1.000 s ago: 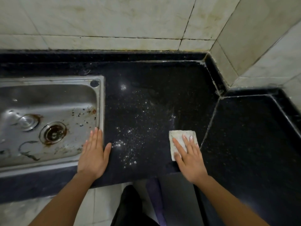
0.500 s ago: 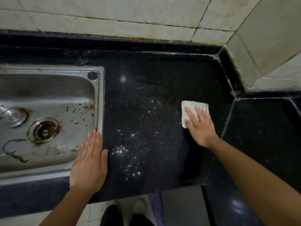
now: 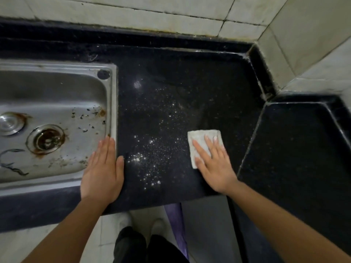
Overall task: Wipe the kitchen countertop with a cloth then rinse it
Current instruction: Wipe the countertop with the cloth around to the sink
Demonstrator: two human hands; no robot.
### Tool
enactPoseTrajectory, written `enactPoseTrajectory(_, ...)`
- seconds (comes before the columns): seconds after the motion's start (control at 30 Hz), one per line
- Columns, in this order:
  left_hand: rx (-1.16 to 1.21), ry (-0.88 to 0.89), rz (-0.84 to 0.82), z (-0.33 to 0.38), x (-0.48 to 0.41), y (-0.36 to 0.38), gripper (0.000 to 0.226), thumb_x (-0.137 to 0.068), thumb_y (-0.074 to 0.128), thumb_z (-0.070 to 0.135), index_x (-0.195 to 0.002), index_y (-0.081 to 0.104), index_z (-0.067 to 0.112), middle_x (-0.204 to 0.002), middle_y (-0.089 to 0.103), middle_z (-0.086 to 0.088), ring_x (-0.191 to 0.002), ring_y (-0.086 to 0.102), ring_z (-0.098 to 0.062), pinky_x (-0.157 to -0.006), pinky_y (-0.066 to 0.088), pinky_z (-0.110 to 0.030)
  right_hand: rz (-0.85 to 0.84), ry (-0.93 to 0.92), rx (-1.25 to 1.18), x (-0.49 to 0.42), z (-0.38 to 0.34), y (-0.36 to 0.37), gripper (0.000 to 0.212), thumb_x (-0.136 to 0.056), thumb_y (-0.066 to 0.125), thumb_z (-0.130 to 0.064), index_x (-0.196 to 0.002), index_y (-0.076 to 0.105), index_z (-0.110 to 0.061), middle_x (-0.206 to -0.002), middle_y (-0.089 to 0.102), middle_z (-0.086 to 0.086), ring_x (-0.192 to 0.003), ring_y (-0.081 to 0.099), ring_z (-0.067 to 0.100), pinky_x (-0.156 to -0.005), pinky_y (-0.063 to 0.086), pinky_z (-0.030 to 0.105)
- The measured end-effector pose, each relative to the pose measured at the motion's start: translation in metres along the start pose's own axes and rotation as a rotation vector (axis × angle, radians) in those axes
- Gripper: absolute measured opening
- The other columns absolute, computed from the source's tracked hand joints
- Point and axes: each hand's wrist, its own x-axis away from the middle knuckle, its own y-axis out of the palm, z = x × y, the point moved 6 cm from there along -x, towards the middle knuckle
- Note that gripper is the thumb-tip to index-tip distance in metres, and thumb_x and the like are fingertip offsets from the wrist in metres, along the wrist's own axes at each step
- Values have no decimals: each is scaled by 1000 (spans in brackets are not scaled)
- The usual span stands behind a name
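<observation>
pressing flat with straight fingers, the right hand (image 3: 214,164) is laid on the cloth (image 3: 201,143) on the black countertop (image 3: 190,95), right of scattered white specks (image 3: 152,158). the left hand (image 3: 101,173) is rested flat, fingers together, at the sink (image 3: 57,88) corner.

Pale tiled walls (image 3: 152,14) are meeting at the far right corner of the countertop (image 3: 199,76), and their grout lines are looking dark (brownish along the bottom joint). A steel sink (image 3: 57,65) is sitting at the left, showing rust around its drain (image 3: 46,139). Below the near edge, light floor tiles (image 3: 47,242) are showing. The light is staying dim.
</observation>
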Motion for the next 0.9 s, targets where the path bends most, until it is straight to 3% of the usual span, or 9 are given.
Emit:
enactPoseTrajectory(0.07,-5,6,7,0,0,0,67,-96,4,47,-151,8,10,-158,11,-6,-142,2,-9,-116,6,-32,-7,-73,-7,35,-5,14,54,-91,5,-59,-143,-9,-52,-156,-13,-8,-145,-22,17,-118,-10,33)
enactPoseTrajectory(0.23,2,6,19,-2,2,0,68,-96,3,47,-151,11,8,-158,13,-8,-142,2,-9,-117,7,-33,-99,-253,90,80,20,16,49,-93,-3,-60,-140,-16,-59,-155,-21,-14,-142,-28,10,-117,-14,29)
enactPoseTrajectory(0.33,14,5,33,-1,2,-1,68,-96,3,46,-151,12,7,-158,14,-8,-143,4,-11,-117,7,-32,-22,18,36,61,68,0,49,-85,-14,-70,-132,-24,-66,-159,-11,-6,-147,-16,20,-119,-5,37)
enactPoseTrajectory(0.4,22,6,38,0,1,0,68,-96,4,46,-150,13,7,-157,15,-9,-144,7,-13,-117,7,-32,65,278,-56,42,92,-12,52,-92,0,-63,-142,-14,-54,-161,-4,6,-147,-10,27,-120,-3,41)
enactPoseTrajectory(0.47,28,4,40,-1,1,0,68,-96,6,45,-150,14,6,-157,16,-10,-145,10,-16,-117,8,-33,49,515,-137,26,97,-14,53,-101,14,-46,-150,-8,-41,-161,-10,8,-147,-14,27,-118,-8,40)
enactPoseTrajectory(0.53,26,9,40,-1,1,1,67,-97,6,45,-150,14,5,-157,16,-10,-145,10,-17,-117,9,-34,48,631,-174,16,77,-14,54,-103,16,-43,-151,-8,-36,-160,-13,9,-146,-16,30,-117,-11,40)
enactPoseTrajectory(0.6,23,11,33,-1,0,1,63,-100,9,43,-150,13,5,-157,14,-10,-146,9,-18,-118,11,-36,62,562,-134,15,41,-4,55,-101,11,-48,-150,-11,-36,-160,-13,9,-146,-14,31,-117,-10,42)
enactPoseTrajectory(0.73,21,8,30,1,1,0,61,-101,13,40,-150,13,4,-157,15,-11,-146,11,-20,-118,12,-37,38,208,-100,36,-54,23,65,-82,-10,-57,-145,-15,-43,-160,-14,3,-145,-21,27,-117,-13,41)
enactPoseTrajectory(0.9,7,-7,23,0,0,0,64,-99,5,42,-151,12,5,-158,13,-9,-146,10,-18,-117,6,-31,-28,-59,-119,46,-104,33,55,-95,8,-50,-146,-12,-50,-152,-27,-11,-138,-36,16,-116,-17,38)
